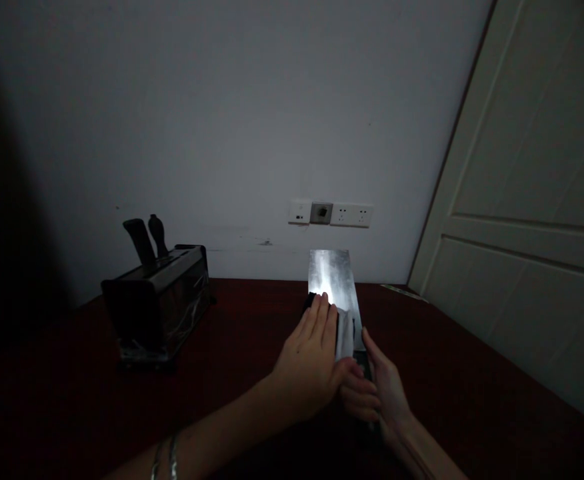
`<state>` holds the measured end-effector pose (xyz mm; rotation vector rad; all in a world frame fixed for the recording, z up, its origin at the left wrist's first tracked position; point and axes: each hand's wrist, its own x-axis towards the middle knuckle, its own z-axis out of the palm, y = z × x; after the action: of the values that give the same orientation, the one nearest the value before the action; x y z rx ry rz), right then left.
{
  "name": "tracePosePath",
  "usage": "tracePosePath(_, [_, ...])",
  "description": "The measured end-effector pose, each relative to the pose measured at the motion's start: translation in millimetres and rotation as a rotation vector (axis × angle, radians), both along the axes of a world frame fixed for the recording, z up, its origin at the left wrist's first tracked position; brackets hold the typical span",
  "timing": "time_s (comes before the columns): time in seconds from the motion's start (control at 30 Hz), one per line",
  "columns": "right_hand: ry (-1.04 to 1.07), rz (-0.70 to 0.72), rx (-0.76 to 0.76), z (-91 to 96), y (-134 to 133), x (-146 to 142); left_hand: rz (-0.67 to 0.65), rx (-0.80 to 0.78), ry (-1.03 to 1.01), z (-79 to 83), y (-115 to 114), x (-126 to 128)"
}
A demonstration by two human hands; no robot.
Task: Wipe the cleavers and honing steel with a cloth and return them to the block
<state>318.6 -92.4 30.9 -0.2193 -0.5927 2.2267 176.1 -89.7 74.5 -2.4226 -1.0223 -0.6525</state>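
Observation:
A broad steel cleaver blade (332, 277) points away from me over the dark red table (252, 333), catching a bright glare. My left hand (312, 357) lies flat on the blade with fingers stretched out, pressing what looks like a pale cloth (345, 330) against the metal. My right hand (379, 393) is closed around the cleaver's dark handle just behind the blade. A bracelet shows on my left wrist.
A dark metal knife block (159, 303) with two black handles sticking up stands at the left of the table. A white wall with a row of sockets (331, 214) is behind. A pale door (532, 220) stands at the right.

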Motion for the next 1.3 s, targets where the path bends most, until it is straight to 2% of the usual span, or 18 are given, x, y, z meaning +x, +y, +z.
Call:
tracePosePath(0.17, [-0.028, -0.042, -0.159, 5.2, -0.3, 2.7, -0.115, -0.059, 0.076, 6.9, -8.4, -7.8])
tracePosePath(0.27, [-0.033, -0.075, -0.185, 7.7, 0.4, 4.0, -0.139, -0.074, 0.097, 9.4, -11.9, -8.3])
tracePosePath(0.4, [-0.036, -0.076, -0.103, 6.1, 3.0, 5.5, -0.164, -0.077, 0.107, 6.9, -16.5, -10.7])
tracePosePath(0.57, [0.017, 0.036, 0.051, 2.2, 5.9, 6.1, -0.298, -0.139, 0.108, 0.1, -24.5, -22.4])
tracePosePath(0.67, [0.056, 0.075, 0.134, 4.5, 5.1, 5.1, -0.328, -0.180, 0.132, -3.8, -30.0, -32.8])
tracePosePath(0.73, [0.069, 0.088, 0.184, 7.1, 4.0, 4.6, -0.335, -0.152, 0.173, -7.2, -34.0, -40.7])
tracePosePath(0.9, [0.133, 0.136, 0.243, 10.6, 2.8, 4.3, -0.410, 0.049, 0.333, -15.9, -42.3, -63.0])
tracePosePath(1.0, [0.135, 0.114, 0.242, 10.7, 2.5, 3.7, -0.438, 0.078, 0.401, -23.6, -38.6, -75.9])
tracePosePath(1.1, [0.086, 0.053, 0.227, 9.3, 3.0, 3.0, -0.387, -0.017, 0.418, -36.9, -28.4, -84.9])
tracePosePath(1.2, [0.048, 0.007, 0.221, 6.7, 4.7, 2.7, -0.330, -0.223, 0.385, -48.4, -20.7, -89.6])
tracePosePath(1.3, [0.029, -0.019, 0.215, 3.9, 6.9, 2.5, -0.306, -0.423, 0.375, -50.1, -20.6, -92.6])
